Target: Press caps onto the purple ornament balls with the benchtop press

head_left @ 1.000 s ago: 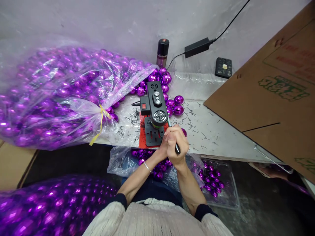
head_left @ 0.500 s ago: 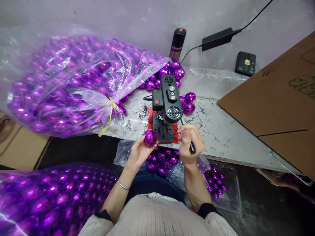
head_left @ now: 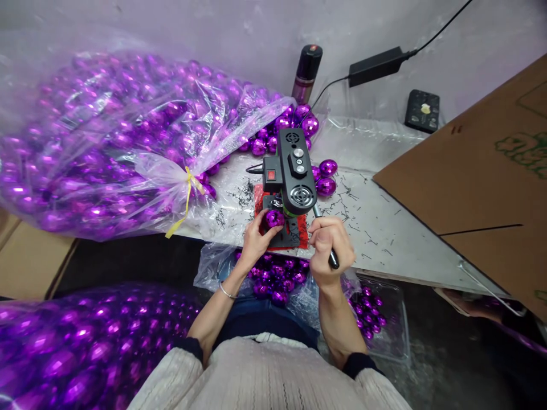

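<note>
My left hand (head_left: 257, 242) is closed around a shiny purple faceted ball (head_left: 273, 218), held just below the head of a small black bench drill press (head_left: 296, 171). Whether the ball touches anything under the head is hidden. On the right of the machine, my right hand (head_left: 329, 245) grips the black-tipped lever (head_left: 334, 260). The machine's slotted base (head_left: 280, 242) rests on a red sheet (head_left: 302, 230). Several more purple balls lie in plastic on my lap (head_left: 280, 279).
A big tied clear bag of purple balls (head_left: 128, 142) lies on the left, with another bag (head_left: 77, 347) below it. Loose balls (head_left: 327, 186) and black shavings (head_left: 356, 216) lie beside the machine. A spray can (head_left: 306, 74), a power adapter (head_left: 378, 65) and a cardboard box (head_left: 482, 182) stand around.
My left hand has moved up and right, carrying the ball from in front of the base to beneath the machine's head. My right hand stays on the lever.
</note>
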`<control>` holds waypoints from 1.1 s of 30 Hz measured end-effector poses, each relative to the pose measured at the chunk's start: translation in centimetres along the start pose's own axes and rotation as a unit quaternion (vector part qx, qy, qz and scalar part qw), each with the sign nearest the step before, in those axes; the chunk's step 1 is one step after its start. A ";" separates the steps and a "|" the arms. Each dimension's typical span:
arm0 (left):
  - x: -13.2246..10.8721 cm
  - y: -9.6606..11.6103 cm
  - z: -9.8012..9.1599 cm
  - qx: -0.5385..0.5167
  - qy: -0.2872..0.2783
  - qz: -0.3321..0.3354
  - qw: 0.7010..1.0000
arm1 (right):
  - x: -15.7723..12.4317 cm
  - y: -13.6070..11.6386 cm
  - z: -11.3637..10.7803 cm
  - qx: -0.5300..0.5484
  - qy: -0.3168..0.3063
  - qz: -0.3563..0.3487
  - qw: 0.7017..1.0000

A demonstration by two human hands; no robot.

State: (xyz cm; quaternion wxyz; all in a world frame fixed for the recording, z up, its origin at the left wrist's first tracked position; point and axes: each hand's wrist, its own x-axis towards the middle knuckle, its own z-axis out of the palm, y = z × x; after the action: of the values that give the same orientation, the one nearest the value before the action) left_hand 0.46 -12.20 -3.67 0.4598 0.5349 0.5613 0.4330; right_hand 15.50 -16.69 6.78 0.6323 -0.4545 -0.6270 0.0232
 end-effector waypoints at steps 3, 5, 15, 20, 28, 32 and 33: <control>0.6 0.2 0.1 0.041 -0.012 0.042 0.998 | 0.0 0.0 0.0 0.006 0.000 0.000 1.000; 0.8 0.5 0.0 0.053 -0.031 0.077 0.995 | -0.1 0.1 -0.1 0.005 0.002 0.001 1.000; 0.7 0.2 0.9 0.041 -0.055 0.098 0.993 | -0.2 0.1 -0.1 -0.008 -0.003 -0.001 1.000; 0.3 -0.2 1.1 0.003 -0.044 0.075 0.996 | -0.2 0.1 -0.1 -0.004 -0.003 0.001 1.000; 0.2 -0.2 1.1 -0.013 -0.039 0.068 0.997 | -1.6 1.3 0.4 0.003 0.024 -0.004 1.000; 0.2 -0.2 1.2 -0.027 -0.034 0.060 0.997 | -3.2 2.9 1.3 0.008 0.047 -0.036 0.998; 0.2 -0.3 1.2 -0.029 -0.033 0.058 0.997 | -3.5 3.3 1.6 0.008 0.055 -0.045 0.997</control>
State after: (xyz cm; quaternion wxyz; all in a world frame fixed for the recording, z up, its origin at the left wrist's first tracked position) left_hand 1.59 -11.99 -4.18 0.4673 0.5676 0.5008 0.4568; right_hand 15.26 -16.00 1.77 0.6699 -0.4209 -0.6111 -0.0254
